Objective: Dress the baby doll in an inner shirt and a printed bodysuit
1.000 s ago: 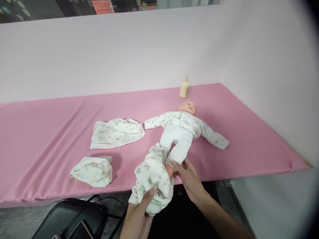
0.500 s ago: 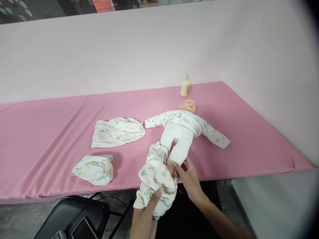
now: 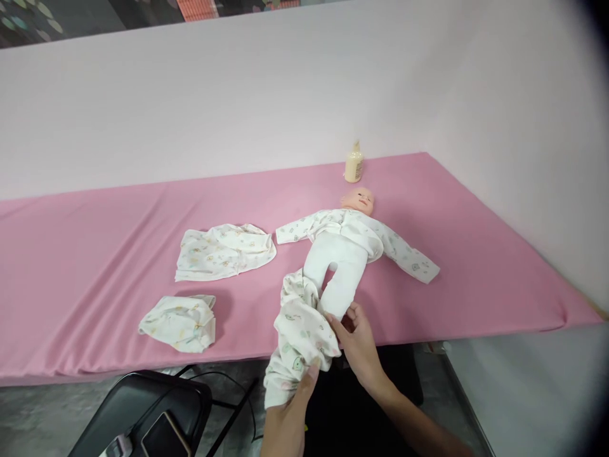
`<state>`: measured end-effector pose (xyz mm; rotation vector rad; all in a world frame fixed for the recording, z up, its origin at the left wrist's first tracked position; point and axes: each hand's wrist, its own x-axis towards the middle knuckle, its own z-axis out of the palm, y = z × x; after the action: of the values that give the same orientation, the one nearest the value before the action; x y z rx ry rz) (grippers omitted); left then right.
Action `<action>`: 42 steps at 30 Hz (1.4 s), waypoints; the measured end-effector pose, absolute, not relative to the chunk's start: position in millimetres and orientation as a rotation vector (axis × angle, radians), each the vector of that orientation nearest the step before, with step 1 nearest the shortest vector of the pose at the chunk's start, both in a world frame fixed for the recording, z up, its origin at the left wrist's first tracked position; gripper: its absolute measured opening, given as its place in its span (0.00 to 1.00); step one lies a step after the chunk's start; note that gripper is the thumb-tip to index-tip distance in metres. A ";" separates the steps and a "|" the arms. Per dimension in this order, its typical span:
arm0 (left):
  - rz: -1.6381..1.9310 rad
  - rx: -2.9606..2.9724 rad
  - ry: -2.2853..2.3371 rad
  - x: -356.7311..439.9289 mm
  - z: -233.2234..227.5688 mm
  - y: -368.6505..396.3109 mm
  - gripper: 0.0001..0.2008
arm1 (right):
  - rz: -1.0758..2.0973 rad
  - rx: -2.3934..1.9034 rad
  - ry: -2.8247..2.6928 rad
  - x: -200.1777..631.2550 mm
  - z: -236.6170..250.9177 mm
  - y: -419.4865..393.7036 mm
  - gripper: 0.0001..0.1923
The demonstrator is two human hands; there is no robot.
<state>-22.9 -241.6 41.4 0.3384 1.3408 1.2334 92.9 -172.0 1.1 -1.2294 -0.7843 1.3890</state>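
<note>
A baby doll [image 3: 343, 244] lies on its back on the pink padded table [image 3: 95, 254], head toward the wall, in a printed white top with white legs bare. Printed baby trousers [image 3: 301, 330] are bunched over the doll's left-hand leg and hang past the table's front edge. My left hand [image 3: 291, 412] grips the trousers' lower part from below. My right hand [image 3: 360, 339] pinches the trousers' edge at the doll's foot, fingers by the other leg.
A flat printed garment [image 3: 223, 252] and a smaller crumpled one [image 3: 178, 322] lie left of the doll. A cream bottle [image 3: 353, 163] stands by the back wall. A black chair [image 3: 137, 412] with a phone [image 3: 166, 436] sits below the table's front edge.
The trousers have shifted a little right and up along the doll's leg. My left hand has moved right and lower in view; my right hand stays at the foot.
</note>
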 end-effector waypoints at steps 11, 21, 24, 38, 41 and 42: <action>1.139 0.176 1.097 -8.0 33.9 -232.2 0.35 | 1.228 -1.279 -0.822 93.2 -3.6 -187.0 0.35; 1.177 0.440 1.237 -4.2 17.2 -229.3 0.34 | 1.485 -1.051 -1.401 122.0 14.1 -198.5 0.13; 1.084 0.550 1.323 -6.5 16.4 -229.5 0.33 | 1.645 -0.936 -1.423 132.6 15.4 -195.1 0.15; 0.945 0.865 1.560 -9.8 44.8 -216.6 0.20 | 1.283 -1.077 -1.494 105.1 14.1 -205.8 0.27; 0.972 0.873 1.494 -10.9 40.7 -219.7 0.23 | 1.220 -1.137 -1.496 104.3 12.6 -204.1 0.16; 0.979 0.872 1.476 -10.3 39.0 -221.1 0.24 | 1.218 -1.150 -1.481 104.2 12.9 -203.3 0.11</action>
<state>-10.3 -221.1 39.0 0.8719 1.4764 0.9785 104.2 -203.3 12.9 -1.1497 -1.4809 1.2178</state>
